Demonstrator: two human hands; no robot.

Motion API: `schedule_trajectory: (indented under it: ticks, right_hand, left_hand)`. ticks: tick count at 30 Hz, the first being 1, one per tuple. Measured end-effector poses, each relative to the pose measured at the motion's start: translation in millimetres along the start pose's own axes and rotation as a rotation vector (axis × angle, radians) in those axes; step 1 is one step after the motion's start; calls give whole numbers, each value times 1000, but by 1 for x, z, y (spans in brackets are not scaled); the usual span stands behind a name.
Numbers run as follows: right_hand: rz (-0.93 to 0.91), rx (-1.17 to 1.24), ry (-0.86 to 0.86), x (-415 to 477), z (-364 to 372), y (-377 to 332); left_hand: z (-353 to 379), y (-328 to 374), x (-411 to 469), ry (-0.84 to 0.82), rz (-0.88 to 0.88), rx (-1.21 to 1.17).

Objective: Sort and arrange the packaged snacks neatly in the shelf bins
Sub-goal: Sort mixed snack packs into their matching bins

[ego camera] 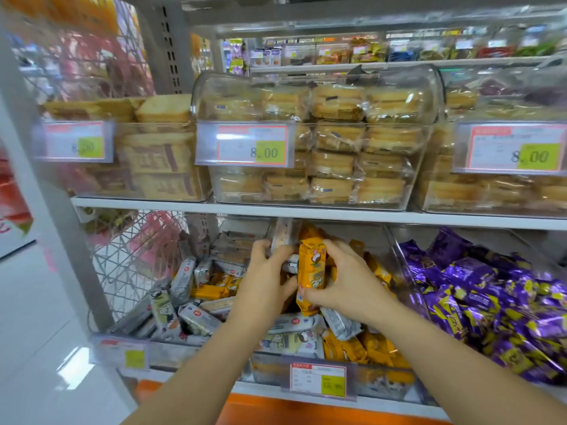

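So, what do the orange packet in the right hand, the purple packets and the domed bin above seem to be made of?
Orange packet, pinched by the right hand: probably thin plastic film, glossy; light glints on its creased surface. Purple packets: likely metallised film, very shiny, with creases. Domed bin: clear rigid plastic, perhaps acrylic; the cakes show through its walls.

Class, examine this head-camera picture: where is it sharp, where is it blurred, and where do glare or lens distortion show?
Head view: sharpest at centre, on the orange snack pack the right hand pinches and the middle price tag; left price tag and far shelves smear with blur; white glare on the floor; wide-angle lens slants the shelf upright.
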State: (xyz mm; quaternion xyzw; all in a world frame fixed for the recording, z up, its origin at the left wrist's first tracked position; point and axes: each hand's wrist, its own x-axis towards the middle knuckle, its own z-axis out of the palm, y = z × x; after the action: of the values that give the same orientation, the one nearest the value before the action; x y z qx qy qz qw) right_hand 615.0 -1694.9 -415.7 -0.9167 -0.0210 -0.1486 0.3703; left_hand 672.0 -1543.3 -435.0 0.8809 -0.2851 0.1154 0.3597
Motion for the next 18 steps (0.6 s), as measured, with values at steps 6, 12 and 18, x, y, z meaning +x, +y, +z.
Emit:
schedule_trajectory:
  ticks: [6,12,18]
  right_hand:
    - [-20,112,-6,11,11,-22]
    - [-108,66,-116,31,51,-51]
    - [-134,-396,-135,57,82,-91]
  left_hand:
    - [-9,-3,-10,258,-124,-369]
    - [-25,-36,-14,382,-339,-776]
    - [-50,-77,-19,326,-683,-1157]
